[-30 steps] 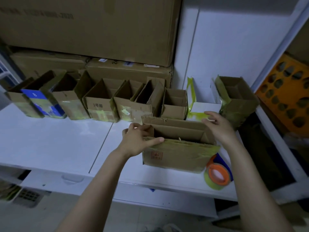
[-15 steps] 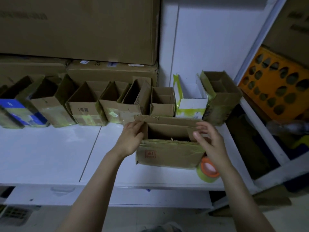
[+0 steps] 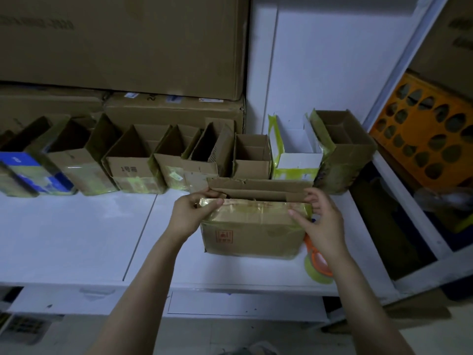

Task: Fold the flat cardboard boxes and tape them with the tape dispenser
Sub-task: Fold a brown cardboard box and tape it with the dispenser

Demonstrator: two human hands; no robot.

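Observation:
An open-topped cardboard box [image 3: 252,230], wrapped in yellowish tape with a red stamp on its front, stands on the white shelf [image 3: 76,234]. My left hand [image 3: 190,213] pinches the box's upper left corner, thumb on the front rim. My right hand [image 3: 320,221] grips the upper right corner, fingers over the rim and thumb on the front face. The orange tape dispenser with a yellow-green tape roll [image 3: 316,262] lies on the shelf just right of the box, partly hidden behind my right wrist.
A row of several folded, open-topped boxes [image 3: 133,162] lines the back of the shelf, with a white box [image 3: 297,157] and a brown box [image 3: 343,152] at the right. Large cartons [image 3: 122,42] are stacked behind. An orange perforated crate [image 3: 430,139] sits at the right.
Both hands have shifted from the box's side flaps to its upper front corners. The box sits slightly nearer the shelf's front, and the view has tilted.

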